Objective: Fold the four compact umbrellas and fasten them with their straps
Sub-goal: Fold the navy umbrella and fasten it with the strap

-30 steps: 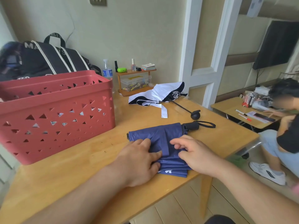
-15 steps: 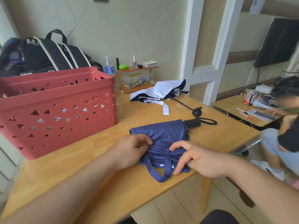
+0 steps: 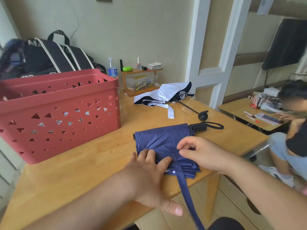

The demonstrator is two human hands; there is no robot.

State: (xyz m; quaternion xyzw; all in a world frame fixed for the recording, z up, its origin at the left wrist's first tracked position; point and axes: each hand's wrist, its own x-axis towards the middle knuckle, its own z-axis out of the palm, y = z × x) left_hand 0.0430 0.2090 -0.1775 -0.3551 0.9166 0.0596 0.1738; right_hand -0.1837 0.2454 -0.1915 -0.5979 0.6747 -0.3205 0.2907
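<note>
A navy compact umbrella (image 3: 162, 140) lies collapsed and loosely bunched on the wooden table (image 3: 83, 163), its black handle (image 3: 199, 127) pointing right. Its navy strap (image 3: 186, 193) hangs loose over the table's front edge. My left hand (image 3: 149, 176) lies flat, fingers pressing the near left folds. My right hand (image 3: 201, 153) rests on the umbrella's right part with thumb and forefinger apart beside the strap's root, holding nothing. A white and navy umbrella (image 3: 162, 95) lies unfolded at the back, shaft out, its white strap loose.
A large red perforated basket (image 3: 58, 113) stands on the left of the table, a black bag (image 3: 49, 55) behind it. A small wooden shelf (image 3: 141, 70) with a plastic box and a water bottle (image 3: 112, 68) sit at the wall. A person (image 3: 292, 130) sits at a desk on the right.
The navy strap, looped on the table before, now hangs straight over the front edge. My left hand has flattened onto the folds. My right hand has lifted off the strap's loop.
</note>
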